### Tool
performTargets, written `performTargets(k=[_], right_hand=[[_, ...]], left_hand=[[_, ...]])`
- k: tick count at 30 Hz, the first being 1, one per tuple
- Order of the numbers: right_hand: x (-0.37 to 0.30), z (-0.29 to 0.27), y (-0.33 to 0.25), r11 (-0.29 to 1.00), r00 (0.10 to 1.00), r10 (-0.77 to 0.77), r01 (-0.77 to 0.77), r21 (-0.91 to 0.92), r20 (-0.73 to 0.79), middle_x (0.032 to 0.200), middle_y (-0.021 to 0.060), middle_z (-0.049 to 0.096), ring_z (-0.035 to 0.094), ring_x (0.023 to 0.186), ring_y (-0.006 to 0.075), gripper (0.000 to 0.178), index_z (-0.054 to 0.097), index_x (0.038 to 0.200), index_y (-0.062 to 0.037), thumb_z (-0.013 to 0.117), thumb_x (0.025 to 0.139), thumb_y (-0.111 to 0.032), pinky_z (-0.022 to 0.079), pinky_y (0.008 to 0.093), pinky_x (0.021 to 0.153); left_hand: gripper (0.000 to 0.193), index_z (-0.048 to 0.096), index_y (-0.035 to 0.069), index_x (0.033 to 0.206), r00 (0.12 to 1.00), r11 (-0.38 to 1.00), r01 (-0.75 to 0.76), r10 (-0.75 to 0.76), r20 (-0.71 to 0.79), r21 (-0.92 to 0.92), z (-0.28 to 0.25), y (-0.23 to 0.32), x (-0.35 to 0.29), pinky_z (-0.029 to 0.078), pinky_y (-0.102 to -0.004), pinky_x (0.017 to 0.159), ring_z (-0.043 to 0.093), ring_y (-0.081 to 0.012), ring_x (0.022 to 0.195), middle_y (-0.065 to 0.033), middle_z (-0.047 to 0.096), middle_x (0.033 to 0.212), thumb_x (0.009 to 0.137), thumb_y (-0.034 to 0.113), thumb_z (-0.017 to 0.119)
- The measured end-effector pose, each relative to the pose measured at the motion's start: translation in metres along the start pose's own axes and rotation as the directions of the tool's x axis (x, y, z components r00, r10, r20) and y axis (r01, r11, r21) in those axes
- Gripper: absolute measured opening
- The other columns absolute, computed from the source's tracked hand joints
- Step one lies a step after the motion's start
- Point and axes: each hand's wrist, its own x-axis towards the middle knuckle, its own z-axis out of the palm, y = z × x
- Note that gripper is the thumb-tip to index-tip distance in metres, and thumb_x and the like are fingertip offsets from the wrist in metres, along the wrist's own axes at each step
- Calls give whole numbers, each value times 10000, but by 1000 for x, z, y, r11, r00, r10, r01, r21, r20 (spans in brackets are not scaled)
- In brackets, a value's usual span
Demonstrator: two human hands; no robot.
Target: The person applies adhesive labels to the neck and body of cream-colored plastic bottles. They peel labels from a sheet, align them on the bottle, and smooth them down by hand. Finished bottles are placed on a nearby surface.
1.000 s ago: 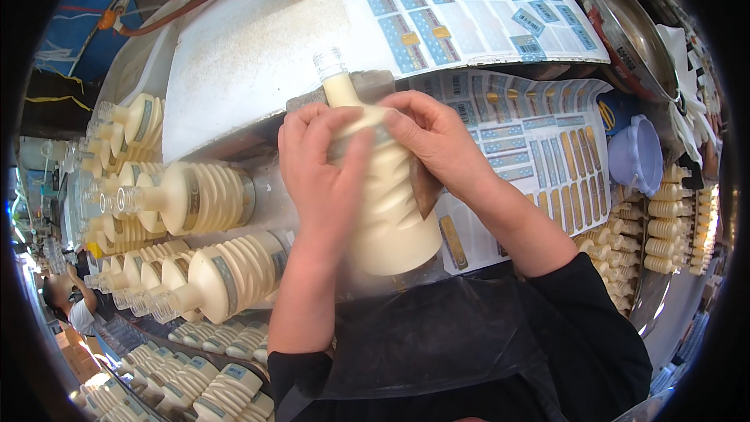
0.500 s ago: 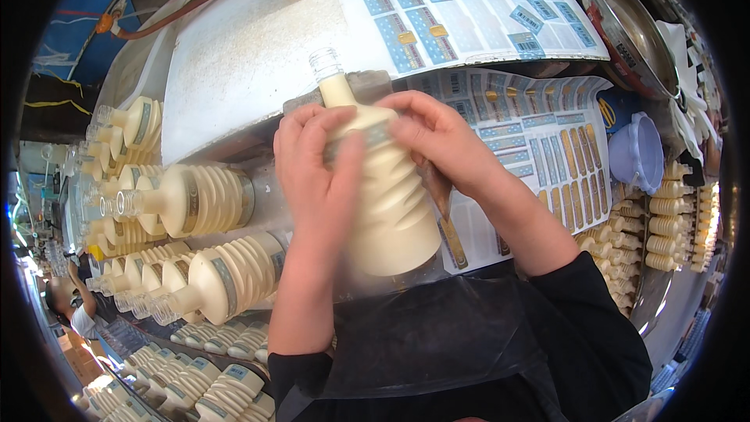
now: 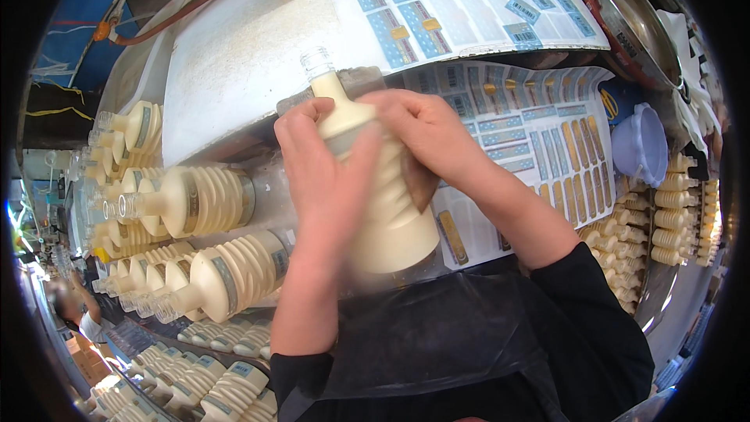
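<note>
A person's two bare hands are close together near the middle of the view. The left forearm [image 3: 307,297] comes up from the near edge, pointing almost straight away from the body, to the left hand [image 3: 316,168]. Its fingers bend at the knuckles, and its thumb [image 3: 362,155], spread apart from them, looks blurred. The right forearm [image 3: 512,205] slants from near right toward far left. The right hand [image 3: 424,126] points left, its fingers curled inward, its wrist roughly in line with the forearm.

lavender bucket [image 3: 642,147], right | round metal pan [image 3: 631,16], upper right | co-worker [image 3: 93,330], far left
</note>
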Motion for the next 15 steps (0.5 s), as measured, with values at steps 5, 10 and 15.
performTargets(k=[5, 10, 15], right_hand=[[-3, 1, 4, 998, 998, -62, 62, 9, -8, 1154, 55, 721, 643, 1029, 91, 367, 660, 1317, 7, 576, 1049, -229, 529, 266, 904], [-9, -1, 1, 996, 998, -53, 51, 75, 31, 1153, 60, 720, 642, 1036, 93, 385, 634, 1367, -7, 586, 1045, -212, 527, 266, 912], [-11, -10, -8, 980, 995, 15, -35, 196, 103, 1096, 38, 712, 629, 980, 79, 404, 614, 1396, -16, 594, 1037, -199, 522, 246, 876]], left_hand=[[568, 489, 4, 1264, 999, 998, 37, -38, 12, 55, 2, 8, 2, 436, -457, 1042, 509, -378, 1200, -195, 453, 1270, 830, 266, 746], [530, 490, 1, 1274, 999, 1000, 4, -5, 37, 23, -3, 5, -1, 433, -446, 1046, 514, -358, 1199, -184, 455, 1283, 856, 237, 714], [443, 516, -8, 1271, 999, 950, 33, -32, 10, -309, 0, -19, -3, 408, -416, 1063, 513, -320, 1191, -182, 466, 1295, 914, 208, 666]])
